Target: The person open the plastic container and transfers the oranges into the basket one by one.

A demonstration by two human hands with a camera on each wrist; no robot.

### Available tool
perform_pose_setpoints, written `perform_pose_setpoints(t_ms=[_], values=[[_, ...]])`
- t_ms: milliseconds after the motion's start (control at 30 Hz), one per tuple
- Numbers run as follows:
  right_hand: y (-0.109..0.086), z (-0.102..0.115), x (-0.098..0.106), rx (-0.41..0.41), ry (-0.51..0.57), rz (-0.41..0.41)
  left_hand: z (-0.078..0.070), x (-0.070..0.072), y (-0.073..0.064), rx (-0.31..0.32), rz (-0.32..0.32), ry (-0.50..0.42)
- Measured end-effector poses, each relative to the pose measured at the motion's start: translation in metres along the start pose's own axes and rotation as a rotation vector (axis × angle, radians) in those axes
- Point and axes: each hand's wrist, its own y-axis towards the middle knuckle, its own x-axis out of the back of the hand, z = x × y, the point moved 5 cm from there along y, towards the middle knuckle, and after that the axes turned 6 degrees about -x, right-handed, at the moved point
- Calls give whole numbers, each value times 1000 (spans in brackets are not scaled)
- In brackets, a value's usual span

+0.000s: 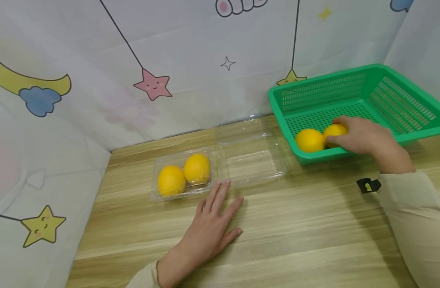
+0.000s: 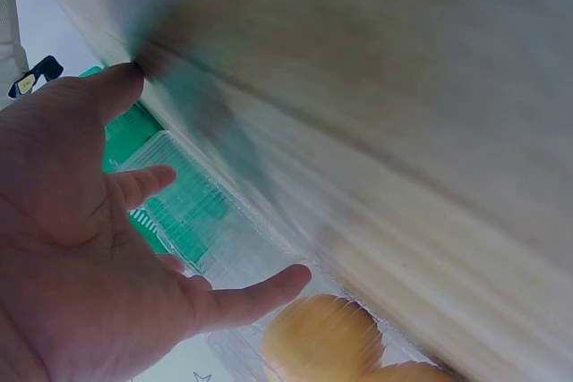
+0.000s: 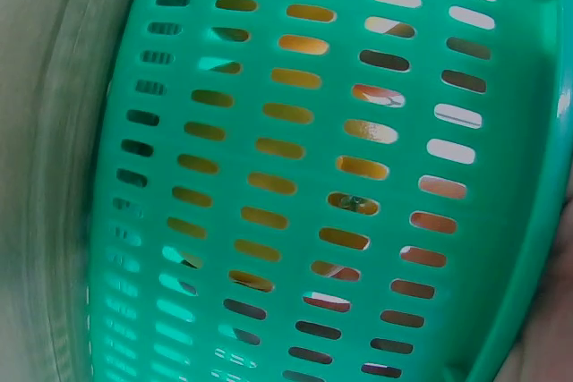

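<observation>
My right hand [image 1: 365, 138] reaches over the near rim of a green plastic basket [image 1: 403, 138] and grips an orange [image 1: 336, 130] between thumb and fingers. A second orange [image 1: 310, 140] touches it on the left. In the right wrist view the slotted basket wall [image 3: 501, 167] hides most of the fruit and fingers. My left hand [image 1: 209, 226] is spread on the table, fingertips close to a clear plastic clamshell box [image 1: 220, 160]. Two oranges, one on the left [image 1: 171, 181] and one on the right [image 1: 197, 168], sit side by side in its left half; its other half lies open.
The wood-grain table [image 1: 295, 240] meets a white cloth backdrop [image 1: 191, 48] with printed stars behind and at the left. A small black clip-like object [image 1: 369, 185] is beside my right sleeve [image 1: 411, 208].
</observation>
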Motion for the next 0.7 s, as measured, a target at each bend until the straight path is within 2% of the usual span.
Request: perform_pose_setpoints(t_ms=[467, 700], values=[[1, 5, 0, 6, -28, -6, 1, 1, -1, 11, 13, 1], [0, 2, -1, 6, -14, -11, 0, -2, 0, -6, 2, 5]])
